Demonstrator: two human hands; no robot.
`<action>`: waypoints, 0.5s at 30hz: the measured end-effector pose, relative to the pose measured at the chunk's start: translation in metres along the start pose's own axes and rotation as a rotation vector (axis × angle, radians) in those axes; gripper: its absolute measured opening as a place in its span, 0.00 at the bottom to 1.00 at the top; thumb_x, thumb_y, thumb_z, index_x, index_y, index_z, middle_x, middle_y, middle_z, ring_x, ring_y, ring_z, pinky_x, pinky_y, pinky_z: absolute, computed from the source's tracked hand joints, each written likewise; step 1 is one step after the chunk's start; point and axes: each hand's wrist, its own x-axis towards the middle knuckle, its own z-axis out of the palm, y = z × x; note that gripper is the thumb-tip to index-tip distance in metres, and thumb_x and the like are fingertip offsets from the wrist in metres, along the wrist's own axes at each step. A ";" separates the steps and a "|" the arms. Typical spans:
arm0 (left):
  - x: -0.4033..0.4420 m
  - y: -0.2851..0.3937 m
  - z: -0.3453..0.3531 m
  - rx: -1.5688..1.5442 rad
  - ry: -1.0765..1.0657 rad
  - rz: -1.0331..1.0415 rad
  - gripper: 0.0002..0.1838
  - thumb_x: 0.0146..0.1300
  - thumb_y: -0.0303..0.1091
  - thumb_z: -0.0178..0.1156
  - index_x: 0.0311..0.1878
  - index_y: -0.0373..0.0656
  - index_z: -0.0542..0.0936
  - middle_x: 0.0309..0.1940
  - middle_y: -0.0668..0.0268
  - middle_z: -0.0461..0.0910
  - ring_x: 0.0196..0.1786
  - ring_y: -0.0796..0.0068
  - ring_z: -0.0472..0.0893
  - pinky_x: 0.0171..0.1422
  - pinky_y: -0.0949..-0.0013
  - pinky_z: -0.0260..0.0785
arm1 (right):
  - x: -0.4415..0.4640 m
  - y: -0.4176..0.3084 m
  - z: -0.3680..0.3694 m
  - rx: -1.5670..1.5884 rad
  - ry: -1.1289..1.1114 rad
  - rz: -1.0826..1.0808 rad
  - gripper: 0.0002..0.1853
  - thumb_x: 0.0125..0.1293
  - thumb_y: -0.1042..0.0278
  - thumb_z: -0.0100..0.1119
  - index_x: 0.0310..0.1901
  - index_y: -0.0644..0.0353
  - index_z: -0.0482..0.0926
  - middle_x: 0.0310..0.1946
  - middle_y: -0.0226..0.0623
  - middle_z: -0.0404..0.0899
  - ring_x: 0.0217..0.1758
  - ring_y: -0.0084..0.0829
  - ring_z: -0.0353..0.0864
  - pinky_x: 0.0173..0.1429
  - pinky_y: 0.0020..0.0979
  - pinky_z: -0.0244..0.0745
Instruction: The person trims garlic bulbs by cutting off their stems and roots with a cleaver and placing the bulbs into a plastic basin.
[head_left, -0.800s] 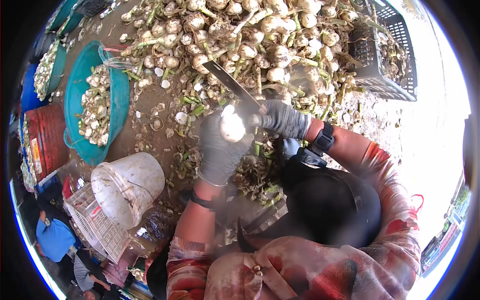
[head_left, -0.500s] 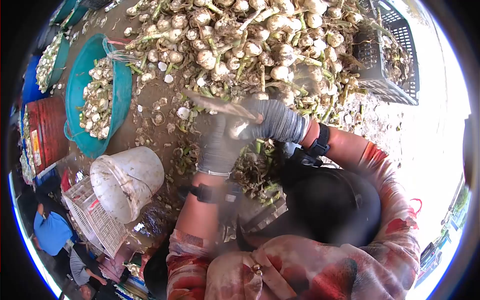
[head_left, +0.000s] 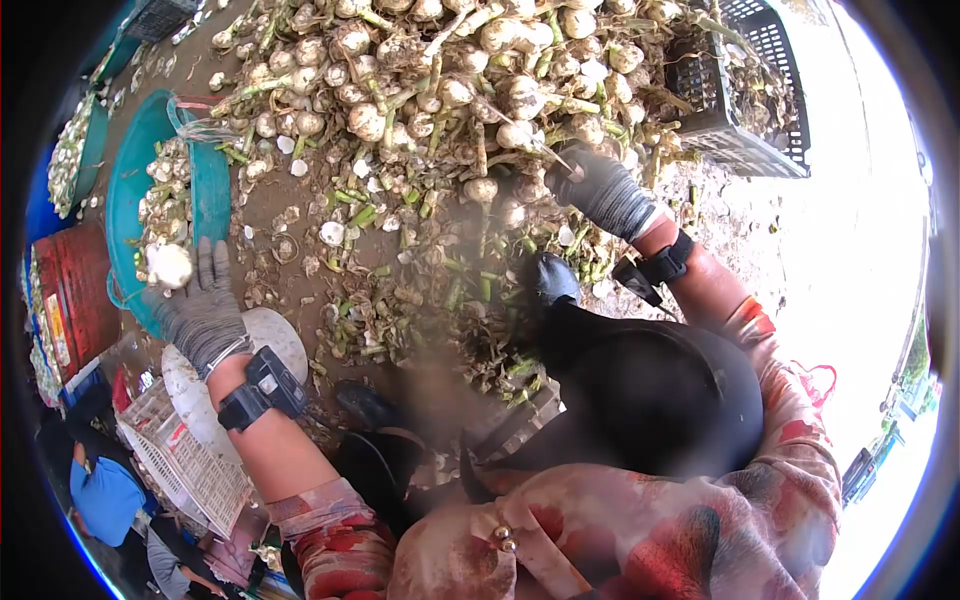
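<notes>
On the head view, I have the person's left hand (head_left: pixel 205 318) out at the left, at the near edge of the teal tub (head_left: pixel 210 195). Its fingers are stretched out, with a white garlic bulb (head_left: pixel 169 265) just by them, over the tub's near end; I cannot tell whether they grip the bulb or have let it go. More bulbs lie in the tub.

Well apart, to the right, I see the right hand (head_left: pixel 605 190) closed on a knife (head_left: pixel 545 149), its thin blade pointing far and left, in front of the large garlic pile (head_left: pixel 430 85) on the far side. The black crate (head_left: pixel 742 148) stands at the far right, beside that pile.

Between the hands, I make out trimmings (head_left: pixel 365 330) scattered on the ground. Nearer on the left, the white bucket (head_left: pixel 280 345) is partly hidden by the left forearm, and the red tub (head_left: pixel 80 295) stands farther left.
</notes>
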 end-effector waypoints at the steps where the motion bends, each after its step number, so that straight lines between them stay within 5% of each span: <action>1: -0.003 -0.004 0.008 -0.047 0.070 -0.030 0.31 0.73 0.53 0.47 0.64 0.32 0.65 0.66 0.49 0.67 0.66 0.52 0.69 0.69 0.48 0.67 | -0.006 -0.004 0.001 0.187 0.046 0.080 0.11 0.67 0.64 0.59 0.47 0.59 0.78 0.31 0.38 0.81 0.32 0.34 0.79 0.40 0.35 0.76; 3: -0.012 -0.075 0.007 0.325 -0.222 -0.161 0.33 0.70 0.55 0.52 0.63 0.33 0.67 0.62 0.47 0.70 0.63 0.53 0.73 0.65 0.52 0.72 | -0.009 0.000 0.008 0.298 0.114 0.017 0.11 0.67 0.64 0.59 0.46 0.59 0.79 0.30 0.38 0.80 0.32 0.32 0.78 0.40 0.34 0.75; 4: -0.042 -0.104 0.036 0.648 -0.335 -0.263 0.34 0.65 0.57 0.59 0.61 0.35 0.71 0.54 0.48 0.77 0.54 0.57 0.80 0.55 0.60 0.78 | -0.009 -0.006 0.011 0.341 0.120 0.056 0.10 0.66 0.65 0.60 0.45 0.59 0.79 0.29 0.37 0.80 0.32 0.32 0.79 0.40 0.34 0.76; 6: -0.056 -0.194 0.040 0.665 -0.476 -0.582 0.31 0.60 0.55 0.66 0.57 0.41 0.77 0.45 0.55 0.83 0.41 0.68 0.84 0.39 0.69 0.79 | -0.009 -0.016 0.012 0.242 0.082 0.129 0.13 0.66 0.58 0.61 0.40 0.60 0.78 0.28 0.44 0.79 0.31 0.38 0.79 0.39 0.38 0.74; 7: -0.048 -0.264 0.027 0.868 -0.588 -0.514 0.29 0.57 0.53 0.69 0.54 0.41 0.80 0.43 0.57 0.84 0.40 0.70 0.84 0.35 0.67 0.77 | -0.009 -0.017 0.012 0.130 0.071 0.110 0.15 0.66 0.55 0.61 0.39 0.61 0.78 0.27 0.46 0.79 0.30 0.41 0.78 0.38 0.39 0.74; 11: -0.048 -0.352 0.033 1.021 -0.528 -0.377 0.26 0.54 0.48 0.71 0.50 0.39 0.80 0.37 0.60 0.85 0.39 0.68 0.83 0.42 0.63 0.76 | -0.013 -0.028 0.006 -0.003 0.074 0.068 0.19 0.65 0.49 0.59 0.42 0.59 0.78 0.27 0.51 0.80 0.33 0.52 0.81 0.38 0.44 0.75; 13: -0.067 -0.337 0.045 1.084 -0.489 -0.339 0.26 0.53 0.47 0.71 0.49 0.38 0.81 0.35 0.61 0.85 0.39 0.67 0.83 0.44 0.61 0.76 | -0.016 -0.028 0.002 -0.005 0.038 0.063 0.19 0.65 0.49 0.59 0.44 0.57 0.78 0.28 0.51 0.80 0.35 0.53 0.82 0.38 0.45 0.76; 15: -0.084 -0.268 0.074 1.526 -0.637 -0.075 0.20 0.61 0.40 0.63 0.52 0.39 0.78 0.43 0.60 0.82 0.45 0.68 0.81 0.50 0.63 0.74 | -0.012 -0.019 0.007 -0.161 -0.080 0.058 0.19 0.64 0.48 0.60 0.44 0.55 0.79 0.29 0.50 0.81 0.34 0.52 0.82 0.38 0.46 0.76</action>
